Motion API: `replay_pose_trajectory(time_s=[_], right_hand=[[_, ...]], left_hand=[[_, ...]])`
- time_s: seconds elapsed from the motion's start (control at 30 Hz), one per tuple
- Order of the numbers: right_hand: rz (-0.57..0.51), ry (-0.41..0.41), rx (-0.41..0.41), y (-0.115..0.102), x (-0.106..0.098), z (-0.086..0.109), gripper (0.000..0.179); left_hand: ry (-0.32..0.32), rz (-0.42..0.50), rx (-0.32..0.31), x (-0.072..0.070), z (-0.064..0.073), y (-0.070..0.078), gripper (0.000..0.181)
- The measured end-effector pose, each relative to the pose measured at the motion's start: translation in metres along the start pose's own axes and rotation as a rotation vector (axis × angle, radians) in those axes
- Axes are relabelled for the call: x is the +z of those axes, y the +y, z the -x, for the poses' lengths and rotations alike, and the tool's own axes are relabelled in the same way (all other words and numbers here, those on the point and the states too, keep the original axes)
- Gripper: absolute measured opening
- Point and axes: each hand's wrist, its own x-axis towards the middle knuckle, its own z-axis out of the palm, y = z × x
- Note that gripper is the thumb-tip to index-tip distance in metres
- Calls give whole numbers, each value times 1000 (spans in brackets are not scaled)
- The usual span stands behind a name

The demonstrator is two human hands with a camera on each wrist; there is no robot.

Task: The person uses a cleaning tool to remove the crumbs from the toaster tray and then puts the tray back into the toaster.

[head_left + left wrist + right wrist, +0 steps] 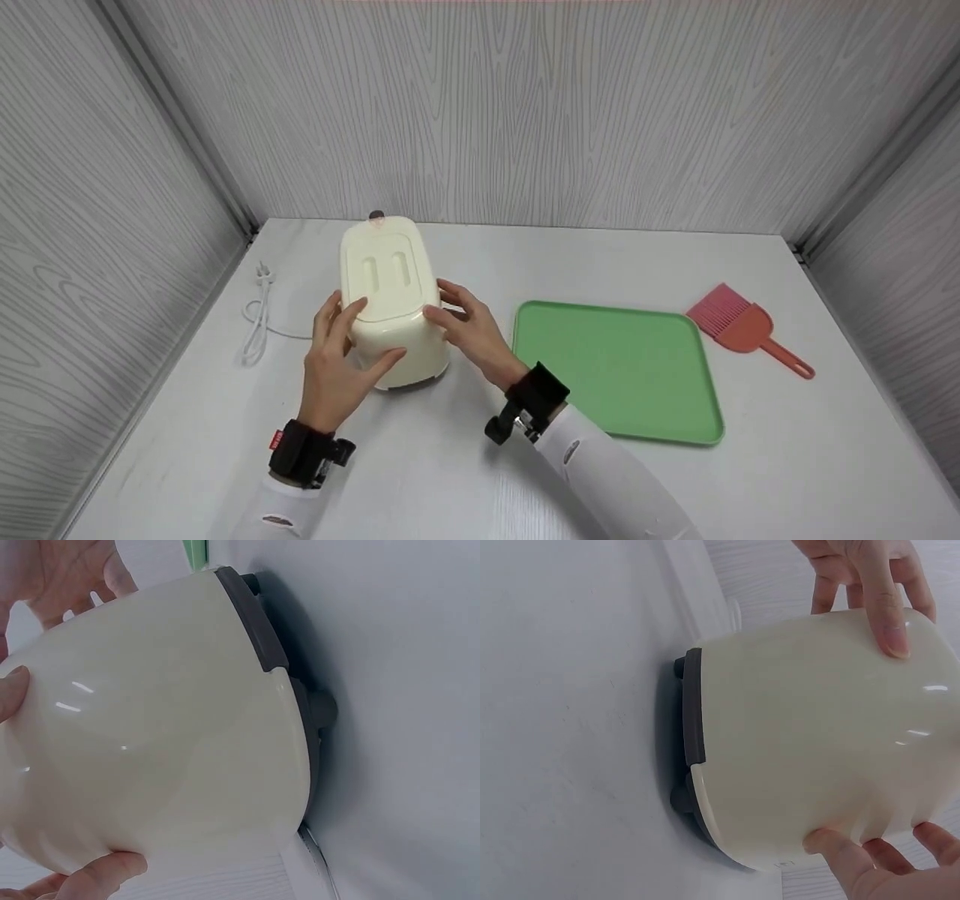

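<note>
The cream toaster point(397, 337) was located on the worktop point(420, 465), between the fingers of both hands. The left hand point(330, 371) gripped the near left corner: its fingers were spread wide, with the thumb on the near face and the other fingertips along the left side and top edge. The right hand point(474, 334) held the near right corner, its thumb at the top edge and its remaining fingers against the right side. The top cover point(388, 274), with two elongated recesses, extended beyond the fingers. The dark base point(259, 622) was below them; full contact of its feet point(322, 709) with the worktop could not be determined. The white power cord point(259, 330) lay left of the left fingers. The green tray point(611, 371) lay right of the right fingers; the red brush point(746, 328) lay farther right, beside the tray.
</note>
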Motion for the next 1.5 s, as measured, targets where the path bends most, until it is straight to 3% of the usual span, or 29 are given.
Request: replay_pose_trajectory(time_s=[0.3, 0.47, 0.67, 0.83, 1.13, 1.5], right_hand=[[6, -2, -2, 0, 2, -3, 64], [-39, 99, 37, 7, 6, 5, 59], [-183, 284, 207, 19, 19, 22, 51], [-279, 344, 322, 28, 28, 37, 48], [-430, 325, 405, 44, 49, 57, 40], [-539, 238, 446, 55, 56, 54, 45]], left_hand=[[14, -49, 4, -2, -1, 1, 88], [-13, -146, 30, -6, -6, 3, 89], [-36, -232, 169, -14, -11, 7, 83], [-95, -305, 291, -18, -16, 16, 78], [-183, -428, 345, -17, -23, 22, 69], [-129, -507, 454, -5, -28, 26, 64]])
